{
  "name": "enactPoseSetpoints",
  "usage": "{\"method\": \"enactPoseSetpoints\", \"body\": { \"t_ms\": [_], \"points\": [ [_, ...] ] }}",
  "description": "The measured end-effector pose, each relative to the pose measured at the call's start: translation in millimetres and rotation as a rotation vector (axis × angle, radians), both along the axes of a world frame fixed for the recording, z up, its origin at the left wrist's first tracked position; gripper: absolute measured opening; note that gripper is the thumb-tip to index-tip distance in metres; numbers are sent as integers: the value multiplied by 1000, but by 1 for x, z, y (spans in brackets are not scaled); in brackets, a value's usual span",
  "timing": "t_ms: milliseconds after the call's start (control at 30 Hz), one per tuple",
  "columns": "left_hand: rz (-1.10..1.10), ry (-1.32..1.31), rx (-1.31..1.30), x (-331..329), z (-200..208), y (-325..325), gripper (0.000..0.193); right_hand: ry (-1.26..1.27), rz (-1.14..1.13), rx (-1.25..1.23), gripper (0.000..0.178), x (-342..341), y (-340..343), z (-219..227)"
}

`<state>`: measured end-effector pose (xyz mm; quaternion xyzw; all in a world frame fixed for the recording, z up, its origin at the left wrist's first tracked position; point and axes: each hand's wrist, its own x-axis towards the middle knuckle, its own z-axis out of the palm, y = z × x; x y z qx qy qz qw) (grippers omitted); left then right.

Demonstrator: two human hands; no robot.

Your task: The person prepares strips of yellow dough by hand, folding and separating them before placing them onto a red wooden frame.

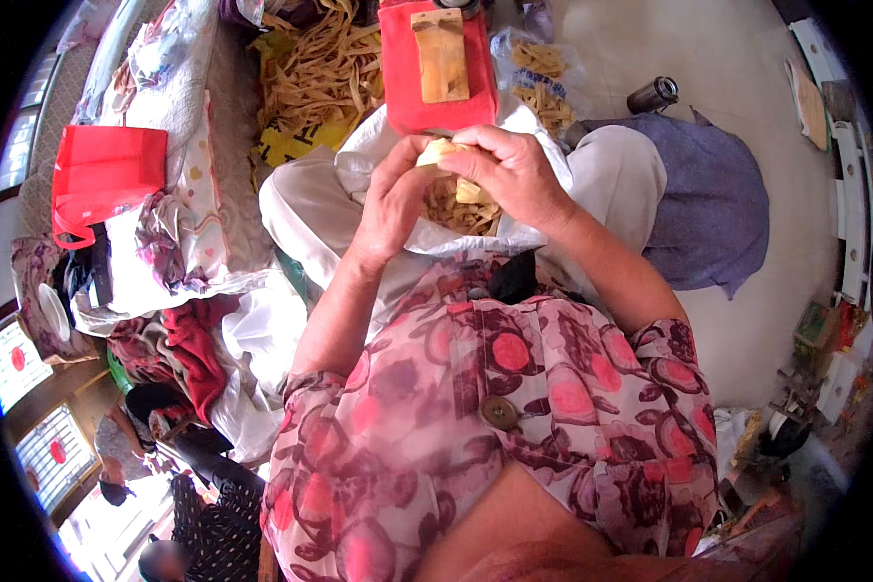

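Above my lap, both hands meet at a pale yellow folded strip (436, 151). My left hand (394, 194) pinches it with thumb and fingertips. From the other side, my right hand (516, 177) grips it with bent fingers, and part of the yellow piece (471, 192) hangs below the thumb. What the strip is made of, I cannot tell. Under my hands a white bag (435, 239) lies opened between my knees, holding tan flat strips (461, 217). Just beyond my fingers is a red cloth-like pad (407, 102) bearing a wooden block (442, 60).
A heap of long tan strips (325, 73) lies at the far left, beside a clear plastic bag (543, 73) of strips. A dark flask (653, 95) and blue-grey cloth (713, 204) are right. Left are a red bag (112, 167) and bedding; other people (213, 519) sit lower left.
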<state>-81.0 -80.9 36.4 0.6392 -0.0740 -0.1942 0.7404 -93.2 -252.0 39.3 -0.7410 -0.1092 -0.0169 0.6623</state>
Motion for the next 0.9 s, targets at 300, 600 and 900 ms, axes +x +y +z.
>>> {"method": "enactPoseSetpoints", "body": {
  "t_ms": [300, 600, 900],
  "points": [
    [274, -65, -43, -3, -20, -17, 12, 211, 49, 178, 20, 0, 4, -19],
    [73, -47, 104, 13, -21, -13, 9, 547, -82, 407, 34, 16, -6, -21],
    [172, -136, 137, 16, -5, 1, 5, 574, -108, 501, 28, 25, -22, -25]
  ]
}}
